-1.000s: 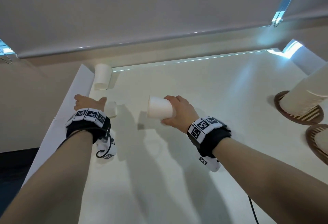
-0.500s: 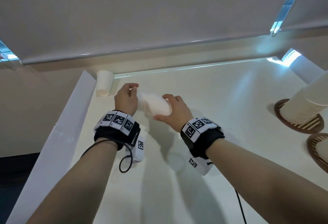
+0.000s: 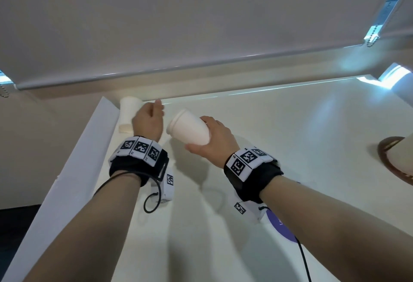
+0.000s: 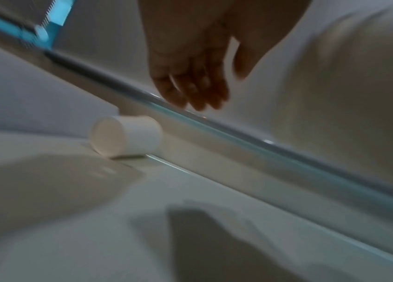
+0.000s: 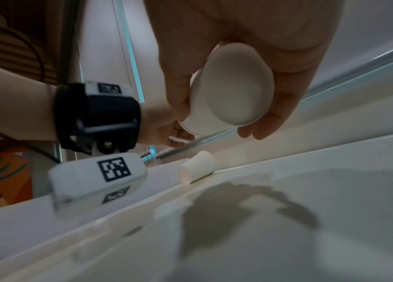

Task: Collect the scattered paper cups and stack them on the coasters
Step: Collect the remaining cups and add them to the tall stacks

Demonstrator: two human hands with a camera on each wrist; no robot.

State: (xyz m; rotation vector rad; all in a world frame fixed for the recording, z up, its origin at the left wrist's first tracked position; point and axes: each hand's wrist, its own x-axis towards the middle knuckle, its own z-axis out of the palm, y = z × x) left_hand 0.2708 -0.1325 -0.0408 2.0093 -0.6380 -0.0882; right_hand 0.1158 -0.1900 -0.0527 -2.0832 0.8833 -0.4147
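My right hand [image 3: 211,135] grips white paper cups [image 3: 188,129] nested together, held on their side above the table with the rim to the left; the base [image 5: 234,89] faces the right wrist camera. Another white cup [image 3: 128,114] lies on its side in the table's far left corner, also visible as the lying cup [image 4: 125,135] in the left wrist view. My left hand [image 3: 153,113] hovers just right of it, empty with its fingers [image 4: 190,89] loosely extended. A tall stack of cups [image 3: 402,156] stands on a brown coaster [image 3: 386,150] at the right edge.
A white board [image 3: 78,159] runs along the table's left edge. A window sill and a lowered blind [image 3: 201,25] close off the far side. A purple round sticker [image 3: 281,226] and a black cable [image 3: 304,259] lie under my right forearm.
My left hand picked up a cup at the left, brought it to the cup in my right hand, let go and moved on toward the far corner cup. My right hand stayed in place.
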